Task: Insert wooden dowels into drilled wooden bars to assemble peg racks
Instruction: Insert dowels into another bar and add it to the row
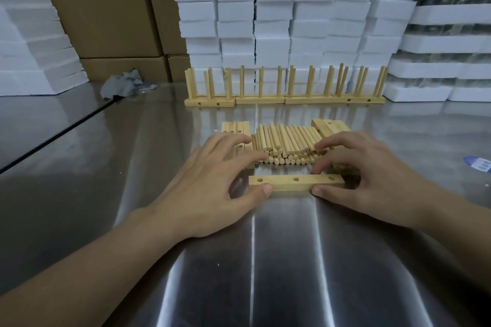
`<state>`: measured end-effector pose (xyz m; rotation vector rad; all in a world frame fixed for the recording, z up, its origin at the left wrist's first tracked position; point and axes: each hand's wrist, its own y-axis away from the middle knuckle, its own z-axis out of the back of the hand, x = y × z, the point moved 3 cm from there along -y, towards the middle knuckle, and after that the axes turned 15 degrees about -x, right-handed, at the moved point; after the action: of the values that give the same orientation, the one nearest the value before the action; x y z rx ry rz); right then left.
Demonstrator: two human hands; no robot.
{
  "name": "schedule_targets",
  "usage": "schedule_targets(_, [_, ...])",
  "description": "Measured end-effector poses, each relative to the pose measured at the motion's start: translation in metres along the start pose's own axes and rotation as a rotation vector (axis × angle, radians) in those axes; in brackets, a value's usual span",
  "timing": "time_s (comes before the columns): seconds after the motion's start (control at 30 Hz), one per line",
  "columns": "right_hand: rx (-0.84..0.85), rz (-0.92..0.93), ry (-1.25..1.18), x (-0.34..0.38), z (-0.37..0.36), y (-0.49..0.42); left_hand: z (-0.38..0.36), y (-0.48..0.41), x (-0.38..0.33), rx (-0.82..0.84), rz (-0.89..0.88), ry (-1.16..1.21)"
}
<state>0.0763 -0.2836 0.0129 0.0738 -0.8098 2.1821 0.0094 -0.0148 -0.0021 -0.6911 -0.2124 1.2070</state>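
Head view: left hand (212,180) fingers spread over the dowels (287,141), right hand (372,175) pinching the three-hole bar (287,184), blue label (479,164) unreadable.

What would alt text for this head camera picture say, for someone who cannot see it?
A left hand and right hand steady a wooden bar with three empty holes on a shiny metal table, thumbs on its near edge. Behind lie loose dowels between more bars; farther back, finished peg racks stand before stacked white foam blocks.
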Motion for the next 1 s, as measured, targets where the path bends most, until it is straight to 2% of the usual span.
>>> schedule_targets(0.13, [0.000, 0.002, -0.005, 0.001, 0.000, -0.001, -0.001, -0.001, -0.001, 0.018, -0.002, 0.001])
schedule_targets(0.33, [-0.016, 0.008, -0.021, 0.004, 0.000, -0.001, -0.004, -0.004, -0.010, -0.040, 0.018, 0.039])
schedule_targets(1.0, [-0.007, -0.003, -0.019, 0.009, -0.001, -0.001, -0.016, -0.010, -0.018, -0.039, 0.039, -0.034])
